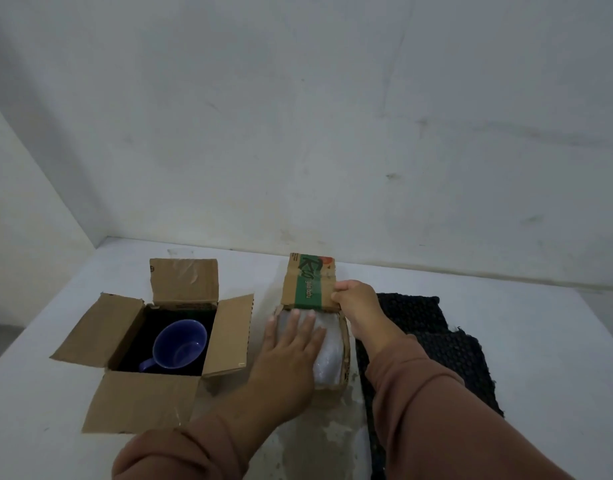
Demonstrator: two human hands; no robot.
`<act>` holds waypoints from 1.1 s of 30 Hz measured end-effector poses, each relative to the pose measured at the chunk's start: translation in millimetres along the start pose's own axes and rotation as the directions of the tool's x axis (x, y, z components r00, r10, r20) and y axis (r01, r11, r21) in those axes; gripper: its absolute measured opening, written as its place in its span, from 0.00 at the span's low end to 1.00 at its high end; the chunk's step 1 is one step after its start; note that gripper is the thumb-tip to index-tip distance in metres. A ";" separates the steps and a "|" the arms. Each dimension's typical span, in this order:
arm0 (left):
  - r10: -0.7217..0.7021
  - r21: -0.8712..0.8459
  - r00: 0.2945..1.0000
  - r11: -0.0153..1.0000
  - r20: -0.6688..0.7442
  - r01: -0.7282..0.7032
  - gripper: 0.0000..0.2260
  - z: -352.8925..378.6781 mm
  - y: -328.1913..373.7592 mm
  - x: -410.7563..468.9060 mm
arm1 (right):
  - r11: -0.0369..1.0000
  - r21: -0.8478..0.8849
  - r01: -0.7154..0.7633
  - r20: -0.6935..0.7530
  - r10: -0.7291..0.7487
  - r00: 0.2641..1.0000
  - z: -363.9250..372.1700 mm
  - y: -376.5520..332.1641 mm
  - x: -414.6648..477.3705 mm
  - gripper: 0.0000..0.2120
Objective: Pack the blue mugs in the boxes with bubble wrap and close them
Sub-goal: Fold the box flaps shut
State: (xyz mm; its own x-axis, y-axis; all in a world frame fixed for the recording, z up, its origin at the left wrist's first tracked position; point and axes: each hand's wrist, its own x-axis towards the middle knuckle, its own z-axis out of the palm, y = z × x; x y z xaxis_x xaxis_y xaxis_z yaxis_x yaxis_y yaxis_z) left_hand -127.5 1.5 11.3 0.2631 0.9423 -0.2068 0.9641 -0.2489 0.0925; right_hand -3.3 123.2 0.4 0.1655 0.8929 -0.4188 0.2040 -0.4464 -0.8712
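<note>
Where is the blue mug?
In the head view, the mug sits inside the open box at left, beside the green-flapped box.

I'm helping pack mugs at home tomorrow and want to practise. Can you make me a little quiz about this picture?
1. True or false: the blue mug in the left box is already covered with wrap.
2. The right hand grips: A) the blue mug, B) the green-printed flap, C) the left box.
3. Fill in: the left hand presses flat on the clear ____ in the right box.

Key: 1 false; 2 B; 3 bubble wrap.
</note>
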 end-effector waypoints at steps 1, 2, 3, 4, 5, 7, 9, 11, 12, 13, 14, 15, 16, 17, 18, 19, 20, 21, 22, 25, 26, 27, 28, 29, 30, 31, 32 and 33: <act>0.012 0.021 0.999 1.000 0.032 -0.013 0.35 -1.6 -0.7 2.8 | 1.000 -0.002 0.005 0.003 -0.005 1.000 -0.4 1.0 -0.2 0.11; 0.015 0.030 0.998 0.999 0.063 -0.017 0.36 -3.2 -1.6 5.7 | 1.000 -0.005 0.015 0.007 -0.015 1.000 -0.1 2.0 0.6 0.12; 0.018 0.036 0.996 0.999 0.088 -0.021 0.36 -5.2 -2.5 8.5 | 1.000 -0.010 0.019 0.008 -0.019 1.000 -0.2 2.6 0.3 0.13; 0.024 0.044 0.994 0.999 0.106 -0.028 0.37 -6.9 -3.3 11.2 | 1.000 -0.014 0.027 0.006 -0.027 1.000 -0.2 3.1 0.4 0.14; 0.030 0.054 0.992 0.998 0.121 -0.037 0.37 -8.7 -4.1 13.8 | 0.999 -0.020 0.033 0.004 -0.033 0.999 -0.1 3.0 -0.1 0.14; 0.033 0.069 0.988 0.997 0.152 -0.044 0.36 -11.3 -5.3 18.3 | 0.998 -0.032 0.046 0.000 -0.046 0.999 1.1 4.1 1.0 0.15; 0.038 0.083 0.985 0.995 0.168 -0.052 0.36 -13.5 -5.3 19.4 | 0.998 -0.038 0.051 -0.004 -0.051 0.999 2.2 3.4 0.3 0.15; 0.044 0.077 0.989 0.995 0.144 -0.055 0.36 -13.4 -5.1 17.6 | 0.998 -0.022 0.056 0.004 -0.056 0.998 2.5 2.2 -0.7 0.16; 0.046 0.062 0.990 0.997 0.132 -0.055 0.37 -13.3 -5.5 16.3 | 0.998 -0.011 0.063 0.010 -0.063 0.998 2.0 0.6 -1.5 0.17; 0.050 0.035 0.991 0.998 0.122 -0.055 0.37 -13.4 -6.4 14.7 | 0.997 -0.003 0.077 0.014 -0.076 0.997 1.4 -1.0 -3.0 0.17; 0.051 -0.012 0.993 0.999 0.107 -0.050 0.37 -13.7 -7.5 13.3 | 0.996 0.002 0.089 0.014 -0.089 0.996 0.9 -3.0 -4.8 0.18; 0.047 -0.085 0.996 0.996 0.075 -0.040 0.36 -14.3 -9.2 12.8 | 0.995 0.009 0.098 0.012 -0.098 0.995 0.5 -5.0 -6.5 0.19; 0.027 -0.191 0.999 0.981 0.032 -0.021 0.35 -15.9 -10.9 11.7 | 0.995 0.015 0.104 0.008 -0.104 0.995 0.2 -6.6 -8.4 0.21; -0.012 -0.322 1.000 0.947 -0.014 0.007 0.33 -19.1 -11.7 9.7 | 0.994 0.024 0.110 0.003 -0.110 0.994 -0.6 -7.5 -10.2 0.23; -0.064 -0.445 0.996 0.895 -0.057 0.032 0.31 -23.8 -12.2 7.2 | 0.993 0.030 0.118 -0.001 -0.118 0.993 -1.3 -8.8 -12.2 0.25; -0.112 -0.534 0.990 0.844 -0.088 0.048 0.28 -27.7 -13.1 4.5 | 0.991 0.030 0.131 -0.005 -0.131 0.991 -2.1 -9.9 -14.5 0.26; -0.147 -0.589 0.984 0.806 -0.105 0.057 0.26 -31.9 -13.7 1.6 | 0.989 0.024 0.143 -0.011 -0.143 0.990 -3.3 -11.1 -17.1 0.26; -0.177 -0.635 0.979 0.769 -0.100 0.074 0.24 -34.7 -14.8 -0.8 | 0.988 0.022 0.154 -0.014 -0.153 0.988 -4.8 -12.9 -20.7 0.25; -0.215 -0.690 0.974 0.715 -0.065 0.112 0.23 -36.5 -16.4 -2.2 | 0.987 0.024 0.160 -0.016 -0.160 0.987 -6.6 -15.2 -25.1 0.24; -0.287 -0.855 0.948 0.448 0.141 0.263 0.20 -40.0 -22.3 -3.5 | 0.981 0.040 0.188 0.003 -0.188 0.982 -14.3 -23.9 -43.2 0.14; -0.291 -0.896 0.935 0.329 0.204 0.298 0.18 -41.5 -23.2 -3.8 | 0.976 0.047 0.211 0.021 -0.212 0.977 -17.5 -26.1 -50.4 0.11; -0.290 -0.928 0.923 0.197 0.251 0.315 0.14 -42.7 -24.4 -4.3 | 0.969 0.060 0.239 0.042 -0.242 0.969 -21.1 -27.4 -57.8 0.08; -0.285 -0.947 0.915 0.065 0.284 0.314 0.09 -43.4 -25.7 -5.1 | 0.962 0.069 0.264 0.063 -0.269 0.961 -24.5 -27.9 -65.0 0.06; -0.282 -0.953 0.911 -0.068 0.301 0.294 0.07 -44.4 -26.7 -6.9 | 0.957 0.062 0.283 0.082 -0.287 0.954 -28.1 -27.4 -71.5 0.07; -0.283 -0.945 0.907 -0.188 0.313 0.268 0.09 -45.8 -27.8 -8.4 | 0.955 0.046 0.292 0.104 -0.295 0.950 -31.6 -26.2 -77.8 0.07; -0.276 -0.930 0.904 -0.266 0.327 0.255 0.13 -46.1 -29.7 -9.8 | 0.958 0.035 0.283 0.130 -0.285 0.950 -35.1 -23.6 -82.6 0.08; -0.261 -0.917 0.906 -0.312 0.333 0.247 0.16 -46.9 -31.7 -11.0 | 0.966 0.040 0.255 0.158 -0.258 0.953 -38.0 -20.7 -87.3 0.08; -0.246 -0.905 0.908 -0.348 0.340 0.245 0.18 -47.5 -33.5 -12.2 | 0.975 0.060 0.216 0.184 -0.223 0.957 -40.6 -16.9 -91.5 0.08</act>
State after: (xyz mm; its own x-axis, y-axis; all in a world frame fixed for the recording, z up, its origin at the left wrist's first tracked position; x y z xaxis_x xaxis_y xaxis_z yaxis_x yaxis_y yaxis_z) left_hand -164.7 8.9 57.0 0.0136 0.8404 -0.5417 -0.3030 0.5198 0.7988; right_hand 17.3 46.7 63.8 -0.0648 0.9652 -0.2534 0.1771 -0.2388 -0.9548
